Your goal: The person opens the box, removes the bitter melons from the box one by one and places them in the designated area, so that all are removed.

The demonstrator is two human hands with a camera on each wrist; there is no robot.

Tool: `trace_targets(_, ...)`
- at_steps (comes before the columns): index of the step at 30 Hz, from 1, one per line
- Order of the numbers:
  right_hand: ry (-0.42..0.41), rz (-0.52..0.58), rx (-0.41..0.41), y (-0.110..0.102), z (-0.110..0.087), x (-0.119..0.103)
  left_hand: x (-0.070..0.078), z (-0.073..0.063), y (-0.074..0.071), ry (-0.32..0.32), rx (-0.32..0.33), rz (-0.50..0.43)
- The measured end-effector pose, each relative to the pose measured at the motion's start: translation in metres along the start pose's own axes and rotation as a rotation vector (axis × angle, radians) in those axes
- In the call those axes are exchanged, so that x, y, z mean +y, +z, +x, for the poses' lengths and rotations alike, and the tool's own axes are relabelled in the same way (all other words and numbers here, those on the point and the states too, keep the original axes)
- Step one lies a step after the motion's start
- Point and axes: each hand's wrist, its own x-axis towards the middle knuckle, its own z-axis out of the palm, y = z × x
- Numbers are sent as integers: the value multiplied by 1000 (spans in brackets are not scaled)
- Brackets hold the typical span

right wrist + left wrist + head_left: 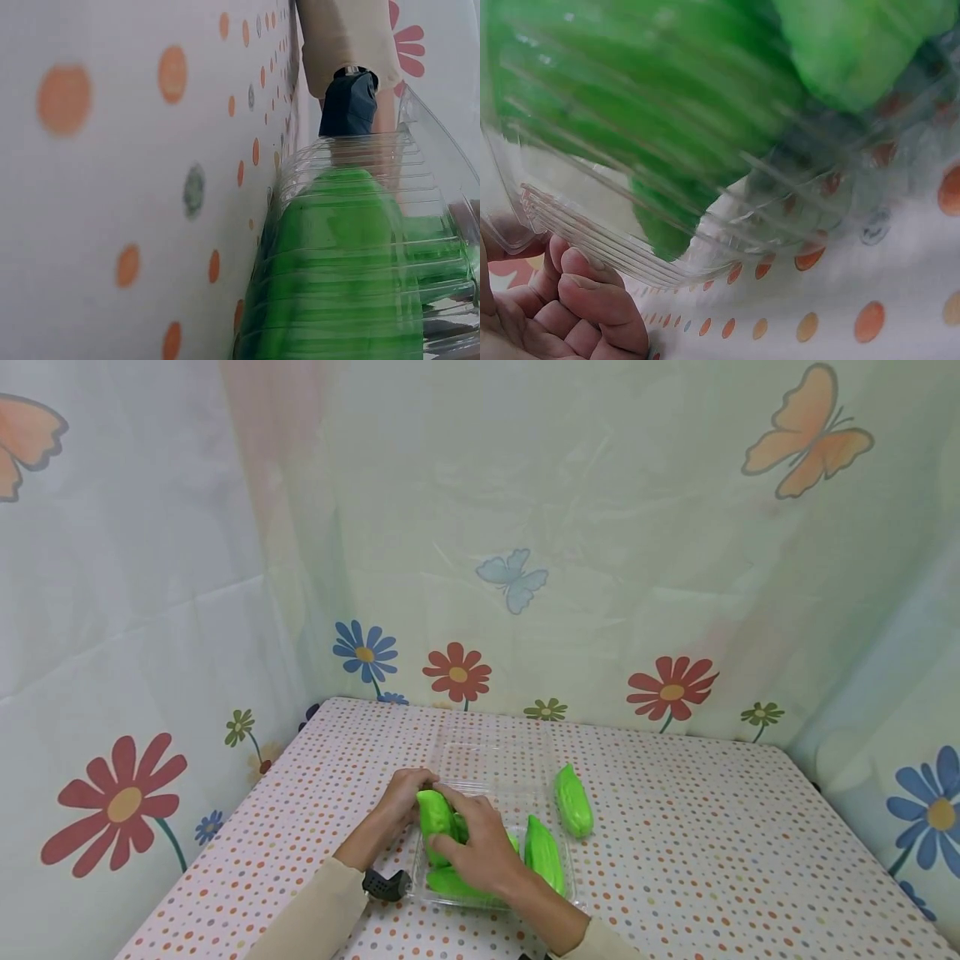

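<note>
A clear plastic container (pixel 495 903) with ridged walls stands on the table, several green bitter melons inside. At its far left corner, my left hand (pixel 405 792) pinches the rim between thumb and curled fingers (pixel 592 296). My right hand (pixel 483 847) reaches over the container and grips one bitter melon (pixel 433 817) at the left side, thumb on its near face. Another bitter melon (pixel 543 856) leans along the right wall, and one more (pixel 450 883) lies along the near side. Through the clear wall in the right wrist view, a bitter melon (pixel 345 255) shows close up.
The container's clear lid (pixel 491 760) lies opened back on the far side. One loose bitter melon (pixel 573 802) rests on the dotted tablecloth (pixel 675 843), just right of the container. A flower-printed curtain (pixel 555 643) stands around the table's back and sides.
</note>
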Motion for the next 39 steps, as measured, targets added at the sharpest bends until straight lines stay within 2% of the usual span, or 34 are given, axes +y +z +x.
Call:
trace_targets(5,-22,113,19,-1,0,-1,0,-1,-2,-5,-8,16)
trace_targets(10,-42,194,46,-1,-1,-1,1,0,-1,-51,-14,-8)
trace_targets(25,-78,148,93,-6,-3,-9,-1,3,-3,-77,13,22)
trace_targets(35,-92,150,190,-16,-5,-8,0,1,-1,-51,-19,4)
trace_targets(39,-56,178,213,-24,-4,-9,1,1,-1,-58,-37,-13)
